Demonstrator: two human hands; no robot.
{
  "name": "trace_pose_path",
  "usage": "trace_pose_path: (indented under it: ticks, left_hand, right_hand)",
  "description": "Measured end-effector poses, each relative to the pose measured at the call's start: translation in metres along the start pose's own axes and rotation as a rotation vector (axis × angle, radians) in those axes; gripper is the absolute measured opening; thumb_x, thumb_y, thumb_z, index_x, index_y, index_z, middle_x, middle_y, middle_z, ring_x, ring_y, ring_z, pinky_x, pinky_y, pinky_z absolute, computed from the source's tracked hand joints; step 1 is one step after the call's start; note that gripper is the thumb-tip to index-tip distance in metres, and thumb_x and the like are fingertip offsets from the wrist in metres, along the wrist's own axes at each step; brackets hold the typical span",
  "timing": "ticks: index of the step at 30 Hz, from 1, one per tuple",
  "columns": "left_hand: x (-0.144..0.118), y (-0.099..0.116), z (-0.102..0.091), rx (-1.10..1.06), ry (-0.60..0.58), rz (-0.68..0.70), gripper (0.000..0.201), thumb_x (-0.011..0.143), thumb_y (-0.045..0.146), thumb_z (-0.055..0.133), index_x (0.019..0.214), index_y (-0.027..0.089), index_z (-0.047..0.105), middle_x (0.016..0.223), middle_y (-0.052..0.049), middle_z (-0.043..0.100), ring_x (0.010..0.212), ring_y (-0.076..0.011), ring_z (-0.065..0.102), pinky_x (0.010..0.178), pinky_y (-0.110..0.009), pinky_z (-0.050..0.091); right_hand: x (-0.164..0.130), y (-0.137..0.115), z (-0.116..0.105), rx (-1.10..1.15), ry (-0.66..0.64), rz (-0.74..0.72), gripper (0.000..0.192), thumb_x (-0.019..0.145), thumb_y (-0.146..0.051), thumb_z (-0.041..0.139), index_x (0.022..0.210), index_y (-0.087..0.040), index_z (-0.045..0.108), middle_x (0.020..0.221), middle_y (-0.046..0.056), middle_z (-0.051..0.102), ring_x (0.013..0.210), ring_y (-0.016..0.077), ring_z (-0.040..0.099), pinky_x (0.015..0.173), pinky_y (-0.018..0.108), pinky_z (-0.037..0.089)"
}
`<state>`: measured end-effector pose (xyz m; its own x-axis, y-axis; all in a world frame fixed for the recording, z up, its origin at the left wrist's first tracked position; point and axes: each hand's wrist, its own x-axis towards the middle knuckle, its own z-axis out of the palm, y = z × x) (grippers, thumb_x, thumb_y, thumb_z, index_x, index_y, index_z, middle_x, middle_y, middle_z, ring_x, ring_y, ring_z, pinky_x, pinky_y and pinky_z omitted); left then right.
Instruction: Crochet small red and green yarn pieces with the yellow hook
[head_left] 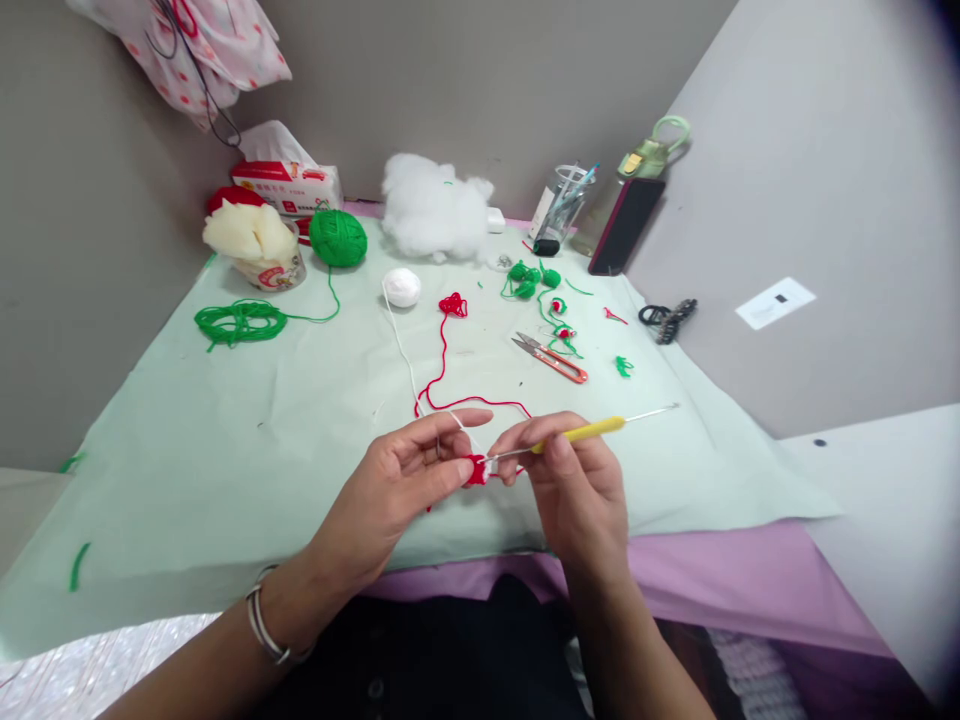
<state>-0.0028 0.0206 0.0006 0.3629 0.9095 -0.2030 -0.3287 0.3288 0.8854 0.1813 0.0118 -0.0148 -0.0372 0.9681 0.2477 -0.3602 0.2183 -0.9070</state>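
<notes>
Left hand [401, 480] has its fingers [457, 418] pinched together on a tiny red crochet piece [476, 470], near edge of the surface [225, 440], about the middle. Right hand [574, 490] is just right of it, fingers clamped on a hook [581, 433] with a yellow handle, the metal tip poking into the red piece and the other end sticking out to the right. Red yarn [442, 385] and a white strand [401, 345] run from the piece away toward the far side, the white one ending at a white ball [402, 286], the red one at a little red tangle [453, 305].

Further out: snips [551, 358] to the right with orange handles, a bunch of small green bits [529, 280] beyond them. Far left there's a green yarn ball [338, 238], a loose green skein [240, 322] and a cup [259, 250] with cream stuff in it. White stuffing [435, 212] sits at the far middle, tissue box [289, 185] to its left. Bracelets [264, 628] on the left wrist.
</notes>
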Motion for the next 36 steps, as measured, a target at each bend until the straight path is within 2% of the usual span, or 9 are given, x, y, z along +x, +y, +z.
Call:
trace_pose_path:
  ticks: [8, 12, 23, 28, 32, 36]
  left_hand:
    - [0.001, -0.003, -0.003, 0.043, 0.021, 0.052, 0.036, 0.088, 0.021, 0.082, 0.122, 0.032, 0.082, 0.088, 0.002, 0.068, 0.086, -0.0121, 0.062, 0.088, -0.025, 0.052]
    - [0.002, -0.003, -0.003, 0.056, 0.036, 0.060, 0.039, 0.086, 0.021, 0.084, 0.124, 0.030, 0.081, 0.087, 0.002, 0.067, 0.083, -0.0121, 0.062, 0.089, -0.026, 0.054]
    - [0.000, -0.005, -0.003, 0.052, 0.030, 0.066, 0.037, 0.088, 0.021, 0.083, 0.124, 0.031, 0.081, 0.084, 0.004, 0.066, 0.081, -0.0104, 0.061, 0.088, -0.024, 0.054]
    - [0.001, -0.003, -0.001, 0.077, 0.049, 0.063, 0.040, 0.085, 0.021, 0.085, 0.125, 0.026, 0.080, 0.083, 0.003, 0.066, 0.079, -0.0109, 0.061, 0.086, -0.026, 0.055]
    - [0.002, 0.001, 0.001, 0.131, 0.062, 0.064, 0.043, 0.083, 0.022, 0.086, 0.126, 0.022, 0.079, 0.084, 0.002, 0.066, 0.079, -0.0122, 0.061, 0.085, -0.028, 0.054]
    - [0.002, 0.001, 0.002, 0.174, 0.060, 0.060, 0.044, 0.081, 0.022, 0.087, 0.124, 0.022, 0.080, 0.083, 0.003, 0.065, 0.079, -0.0132, 0.060, 0.083, -0.029, 0.052]
  right_hand:
    - [-0.011, -0.005, -0.002, -0.349, -0.039, -0.232, 0.025, 0.110, -0.019, 0.051, 0.113, -0.026, 0.074, 0.104, 0.004, 0.078, 0.083, 0.0163, 0.073, 0.077, 0.034, 0.060]
    - [-0.013, -0.004, -0.001, -0.412, -0.066, -0.295, 0.027, 0.109, -0.016, 0.050, 0.118, -0.027, 0.073, 0.106, 0.004, 0.078, 0.086, 0.0173, 0.073, 0.078, 0.036, 0.060]
    - [-0.008, -0.003, -0.001, -0.384, -0.101, -0.313, 0.026, 0.109, -0.016, 0.051, 0.116, -0.025, 0.073, 0.104, 0.005, 0.078, 0.088, 0.0182, 0.073, 0.078, 0.035, 0.060]
    - [-0.011, -0.003, 0.000, -0.423, -0.108, -0.352, 0.026, 0.108, -0.016, 0.051, 0.117, -0.025, 0.074, 0.102, 0.005, 0.079, 0.092, 0.0189, 0.073, 0.080, 0.035, 0.059]
    - [-0.011, -0.003, 0.001, -0.382, -0.052, -0.299, 0.026, 0.108, -0.017, 0.053, 0.114, -0.027, 0.076, 0.100, 0.005, 0.079, 0.088, 0.0196, 0.073, 0.077, 0.037, 0.059]
    - [-0.009, -0.002, 0.000, -0.212, -0.005, -0.172, 0.022, 0.109, -0.024, 0.054, 0.107, -0.025, 0.076, 0.099, 0.005, 0.079, 0.079, 0.0172, 0.073, 0.072, 0.034, 0.060]
